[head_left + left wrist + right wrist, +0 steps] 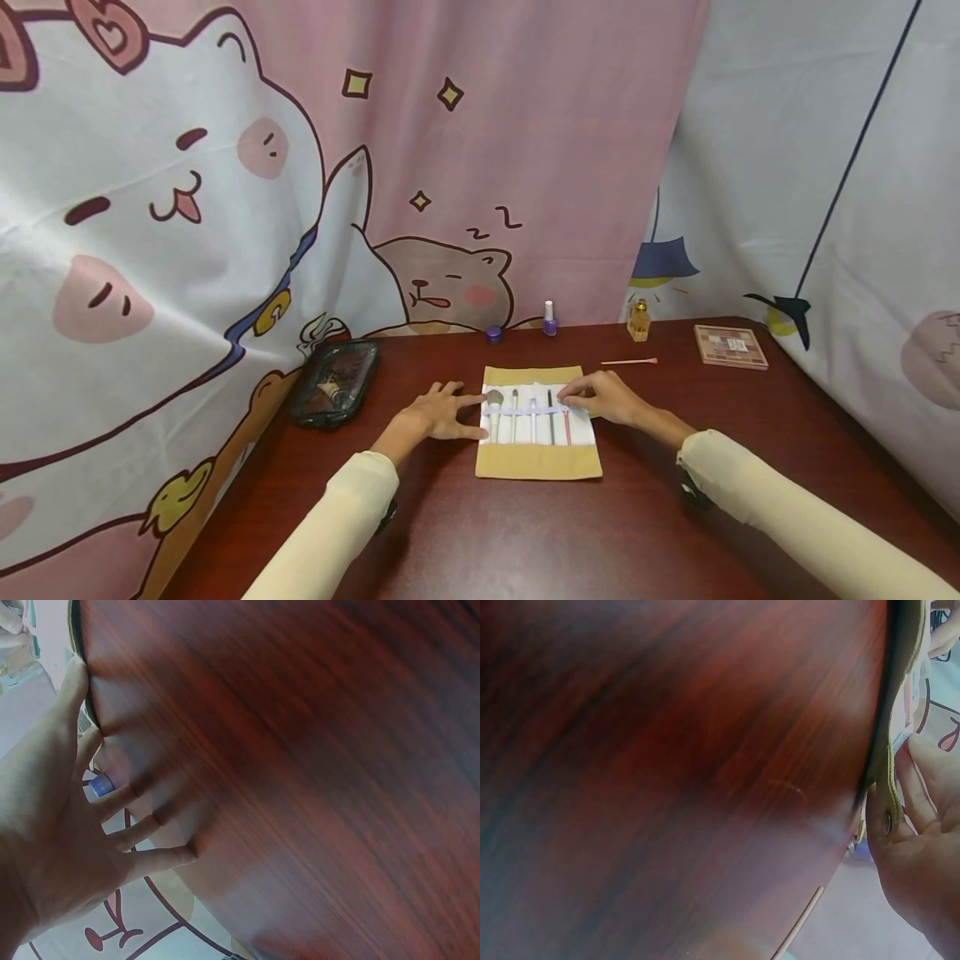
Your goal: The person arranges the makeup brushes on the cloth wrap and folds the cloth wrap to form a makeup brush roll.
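A tan and white brush roll [538, 462] lies unfolded on the table, with several makeup brushes lined up under its pale elastic band. At its left edge my left hand [442, 412] is spread, with thumb and index finger touching the fabric. The left wrist view shows the same hand [60, 802] with its fingers stretched out. My right hand [603, 398] is over the right side of the roll, fingertips pinching the upper end of a pink makeup brush [567, 429], whose head they hide. In the right wrist view, a snap strap [887, 802] passes beside that hand [922, 847].
Behind the roll stand a purple nail polish bottle [550, 321], a small purple jar [492, 334] and a gold perfume bottle [639, 322]. A thin pink brush [628, 362] and an eyeshadow palette [731, 347] lie to the right. A black-rimmed clear bag [335, 383] lies left.
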The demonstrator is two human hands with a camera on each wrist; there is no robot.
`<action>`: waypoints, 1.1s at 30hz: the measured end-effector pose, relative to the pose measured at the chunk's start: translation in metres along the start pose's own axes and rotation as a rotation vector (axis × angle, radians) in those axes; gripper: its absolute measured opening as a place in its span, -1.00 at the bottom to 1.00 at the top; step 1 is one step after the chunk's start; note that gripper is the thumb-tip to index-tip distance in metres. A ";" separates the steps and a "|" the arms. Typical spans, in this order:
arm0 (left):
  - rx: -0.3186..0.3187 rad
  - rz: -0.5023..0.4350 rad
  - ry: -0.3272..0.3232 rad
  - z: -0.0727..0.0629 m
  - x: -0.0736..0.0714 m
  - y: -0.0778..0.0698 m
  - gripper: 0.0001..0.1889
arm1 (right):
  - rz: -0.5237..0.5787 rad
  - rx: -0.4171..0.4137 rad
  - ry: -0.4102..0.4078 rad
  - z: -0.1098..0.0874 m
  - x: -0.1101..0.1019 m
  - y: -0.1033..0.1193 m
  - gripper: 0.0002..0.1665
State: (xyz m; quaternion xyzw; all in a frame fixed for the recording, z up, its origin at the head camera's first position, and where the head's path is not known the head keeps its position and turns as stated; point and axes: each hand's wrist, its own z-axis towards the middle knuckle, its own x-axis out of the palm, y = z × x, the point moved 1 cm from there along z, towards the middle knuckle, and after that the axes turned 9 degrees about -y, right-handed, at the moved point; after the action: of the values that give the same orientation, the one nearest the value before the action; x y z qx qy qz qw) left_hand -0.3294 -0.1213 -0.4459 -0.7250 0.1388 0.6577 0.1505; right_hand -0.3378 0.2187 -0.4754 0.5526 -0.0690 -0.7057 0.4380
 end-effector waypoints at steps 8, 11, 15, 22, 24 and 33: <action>0.015 0.007 -0.007 0.000 0.001 0.001 -0.12 | 0.006 -0.035 -0.005 -0.002 0.002 -0.003 -0.82; 0.010 0.005 -0.005 0.000 0.001 0.001 -0.12 | 0.018 -0.038 -0.020 -0.002 0.000 -0.003 -0.81; 0.005 -0.002 -0.003 -0.001 0.000 0.000 -0.12 | 0.009 -0.027 -0.036 -0.002 -0.006 -0.003 -0.80; 0.007 0.002 -0.004 0.000 0.000 0.000 -0.12 | -0.018 0.048 -0.095 -0.001 -0.029 -0.015 -0.77; 0.004 0.004 -0.003 0.000 0.000 0.000 -0.12 | -0.029 0.081 -0.126 -0.002 -0.037 -0.023 -0.77; -0.005 0.000 0.007 -0.001 -0.002 -0.001 -0.13 | -0.125 0.117 -0.269 -0.010 -0.072 -0.056 -0.78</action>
State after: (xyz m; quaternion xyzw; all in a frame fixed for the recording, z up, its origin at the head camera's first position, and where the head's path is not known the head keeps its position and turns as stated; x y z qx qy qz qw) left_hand -0.3284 -0.1207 -0.4438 -0.7277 0.1376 0.6554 0.1482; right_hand -0.3598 0.3066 -0.4603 0.4808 -0.1335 -0.7941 0.3470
